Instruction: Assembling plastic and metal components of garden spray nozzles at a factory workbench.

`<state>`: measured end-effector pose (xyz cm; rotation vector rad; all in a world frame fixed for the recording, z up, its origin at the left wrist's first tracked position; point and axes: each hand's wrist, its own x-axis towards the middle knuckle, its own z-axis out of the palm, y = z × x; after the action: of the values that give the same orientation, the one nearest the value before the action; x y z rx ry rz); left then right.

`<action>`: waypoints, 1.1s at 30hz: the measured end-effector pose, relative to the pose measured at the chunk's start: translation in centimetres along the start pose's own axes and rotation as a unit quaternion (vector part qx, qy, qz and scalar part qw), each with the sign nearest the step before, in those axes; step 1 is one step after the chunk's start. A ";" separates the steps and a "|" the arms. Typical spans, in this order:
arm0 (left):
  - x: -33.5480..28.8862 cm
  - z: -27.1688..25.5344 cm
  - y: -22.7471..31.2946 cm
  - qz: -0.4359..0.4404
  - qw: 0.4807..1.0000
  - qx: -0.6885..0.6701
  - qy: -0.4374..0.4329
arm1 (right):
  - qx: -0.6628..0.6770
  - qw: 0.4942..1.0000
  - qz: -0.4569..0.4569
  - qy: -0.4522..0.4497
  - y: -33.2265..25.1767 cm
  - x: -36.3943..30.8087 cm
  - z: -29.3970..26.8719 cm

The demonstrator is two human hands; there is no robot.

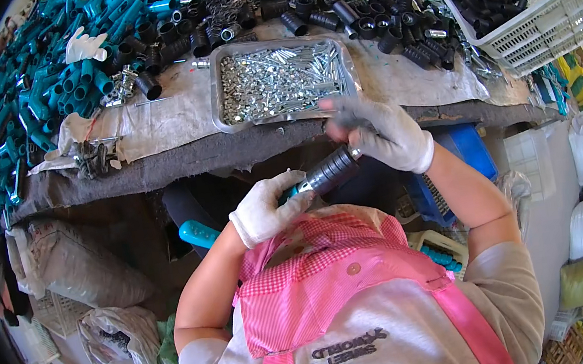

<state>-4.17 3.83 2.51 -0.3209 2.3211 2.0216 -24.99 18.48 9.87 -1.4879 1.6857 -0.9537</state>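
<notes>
My left hand (271, 204), in a white glove, is closed around a black ribbed tube (333, 170) with a teal part at its lower end. The tube tilts up to the right in front of my chest. Beside its upper end, where a small shiny metal bit shows, is my gloved right hand (388, 136). The right fingertips look bare or stained pinkish and are smeared by motion, so whether they hold something cannot be made out. Just beyond them lies a metal tray (221, 117) of small silver screws and nuts.
Teal tubular parts (69, 86) are heaped at the far left, with black ribbed sleeves (364, 11) across the back. A white plastic crate (545, 27) holds black pieces at far right. Below the cloth-covered table edge (178, 169) are a blue crate (463, 158) and sacks (83, 260).
</notes>
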 end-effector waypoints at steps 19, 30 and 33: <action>-0.7 -8.1 1.7 0.291 0.716 -0.514 0.371 | 0.160 0.984 -0.025 0.073 1.7 -2.9 10.7; 2.1 -2.7 -12.6 -0.035 0.514 -0.743 0.428 | -0.018 0.998 0.033 0.053 3.9 -4.5 8.8; 8.3 1.9 -24.5 -0.243 0.578 -0.656 0.420 | -0.107 0.985 0.136 0.002 8.2 -3.7 10.6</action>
<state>-7.87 1.59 -23.05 -1.9404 -0.0389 2.9931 -19.47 21.92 -2.45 -1.3414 1.9842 -0.6463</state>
